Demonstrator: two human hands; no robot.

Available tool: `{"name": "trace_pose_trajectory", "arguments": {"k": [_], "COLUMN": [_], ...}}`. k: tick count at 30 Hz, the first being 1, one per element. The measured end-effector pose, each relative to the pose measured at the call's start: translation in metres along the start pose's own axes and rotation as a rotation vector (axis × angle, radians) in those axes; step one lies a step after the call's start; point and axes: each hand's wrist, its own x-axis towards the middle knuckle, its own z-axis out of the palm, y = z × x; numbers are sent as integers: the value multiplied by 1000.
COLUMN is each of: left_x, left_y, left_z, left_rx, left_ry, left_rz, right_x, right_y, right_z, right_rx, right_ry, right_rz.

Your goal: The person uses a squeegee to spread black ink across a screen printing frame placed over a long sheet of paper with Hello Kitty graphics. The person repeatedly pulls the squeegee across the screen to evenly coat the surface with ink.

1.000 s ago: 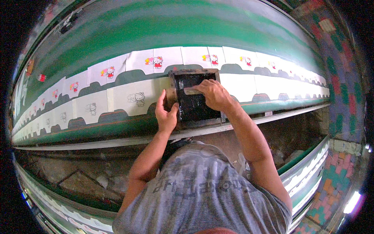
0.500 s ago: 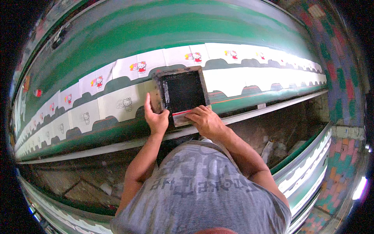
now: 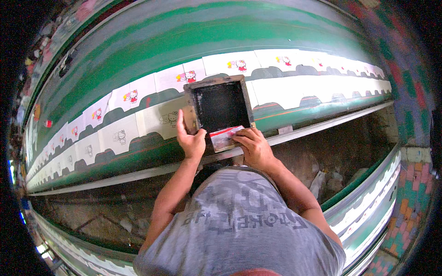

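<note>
A square printing screen frame [image 3: 247, 99] with a black mesh [image 3: 223, 106] is over the near row of white pieces on the long green table. My left hand [image 3: 191, 142] grips the frame's left side, its thumb near the lower corner and the other fingers along the edge. In my right hand [image 3: 255, 146] is a flat squeegee [image 3: 225, 134], pale with a red strip, at the near end of the mesh. The right fingers bend over its right end. What lies under the screen is hidden.
The far row of white pieces [image 3: 168, 79] bears coloured cartoon prints; several near-row pieces [image 3: 120, 135] at left carry black outlines. A pale rail [image 3: 115, 177] runs along the table's near edge. Another table with white pieces [image 3: 363, 207] stands at lower right, beside a coloured brick floor [image 3: 410, 184].
The squeegee has tipped so more of its flat face shows, with my right hand still on it. The whole view has shifted, and the screen now sits closer to the neighbouring outline print.
</note>
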Motion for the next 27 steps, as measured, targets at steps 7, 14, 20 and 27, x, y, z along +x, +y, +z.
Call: {"name": "trace_pose_trajectory", "arguments": {"k": [7, 14, 20, 27], "left_x": [-15, -13, -12, -13], "left_y": [0, 7, 7, 2], "left_z": [57, 61, 63, 64], "left_rx": [35, 35, 102, 135], "left_ry": [17, 3, -19, -20], "left_rz": [-68, -167, -150, -103], "right_x": [-2, 30, 98, 165], "right_y": [30, 50, 77, 119], "right_z": [-45, -59, -77, -41], "right_rx": [-183, -231, -112, -222], "right_ry": [-160, -436, -593, -294], "right_rz": [-78, -163, -117, -172]}}
